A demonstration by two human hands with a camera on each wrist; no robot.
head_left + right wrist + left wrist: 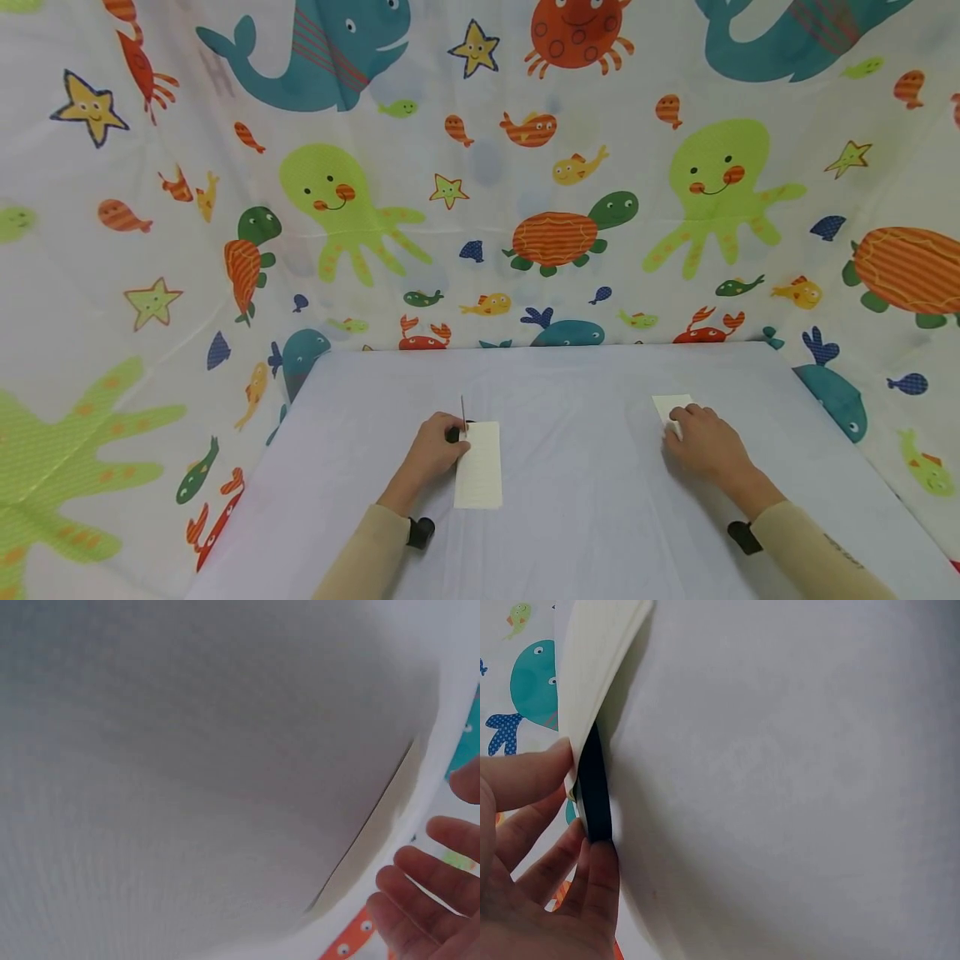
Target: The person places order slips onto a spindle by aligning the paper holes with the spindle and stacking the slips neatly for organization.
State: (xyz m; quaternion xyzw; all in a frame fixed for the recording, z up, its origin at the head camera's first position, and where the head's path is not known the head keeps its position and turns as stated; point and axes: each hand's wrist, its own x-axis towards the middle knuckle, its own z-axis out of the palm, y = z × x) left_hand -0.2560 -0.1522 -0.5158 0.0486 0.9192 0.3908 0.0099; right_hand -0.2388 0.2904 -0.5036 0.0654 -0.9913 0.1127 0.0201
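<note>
My left hand (437, 446) pinches the top end of a cream paper pad (480, 475), left of the table's middle. In the left wrist view the thumb presses the pad's (604, 656) face, and the other fingers are behind a flat, dark, clip-like piece (595, 787) under the sheets. A thin, dark red-brown strip (462, 406) stands up from that end. My right hand (708, 442) hovers over a small cream paper slip (663, 402) at the right. In the right wrist view its fingers (435, 874) are spread and slightly bent, beside the slip (367, 836), with nothing between them.
Both things are on a white cloth-covered table (577, 500). A curtain (480, 233) printed with sea animals hangs behind its far edge and along both sides. Dark wrist devices (422, 533) sit at both cuffs.
</note>
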